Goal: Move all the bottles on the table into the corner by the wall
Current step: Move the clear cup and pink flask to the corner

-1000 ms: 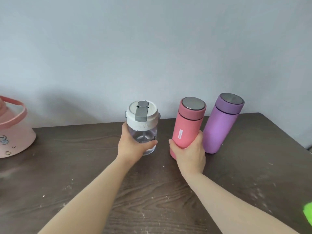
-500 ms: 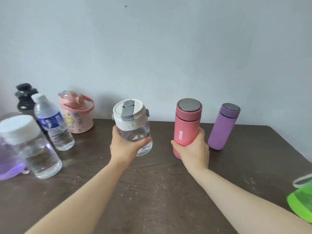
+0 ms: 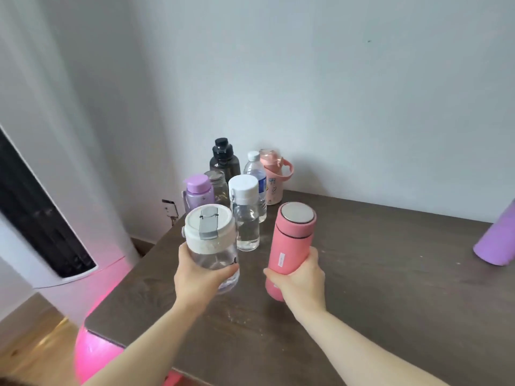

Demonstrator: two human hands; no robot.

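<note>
My left hand (image 3: 199, 277) grips a clear bottle with a white lid (image 3: 210, 238), held just above the dark wooden table (image 3: 390, 288). My right hand (image 3: 299, 277) grips a pink flask with a steel cap (image 3: 289, 240), tilted slightly. In the table's far left corner by the wall stand several bottles: a black one (image 3: 224, 158), a pink jug with a handle (image 3: 273, 176), a labelled water bottle (image 3: 255, 168), a clear white-capped bottle (image 3: 245, 213), a purple-lidded one (image 3: 198, 192) and a small clear jar (image 3: 217, 185). A purple flask (image 3: 497, 240) stands at the right edge.
The table's left edge runs close to my left hand, with a white standing appliance (image 3: 55, 218) and a pink ball (image 3: 94, 355) beyond it on the wooden floor. A wall socket (image 3: 170, 208) sits low on the wall behind the corner.
Both hands carried their bottles leftward, and my view swung left with them. The corner group now lies straight ahead, and the purple flask has slid to the right edge.
</note>
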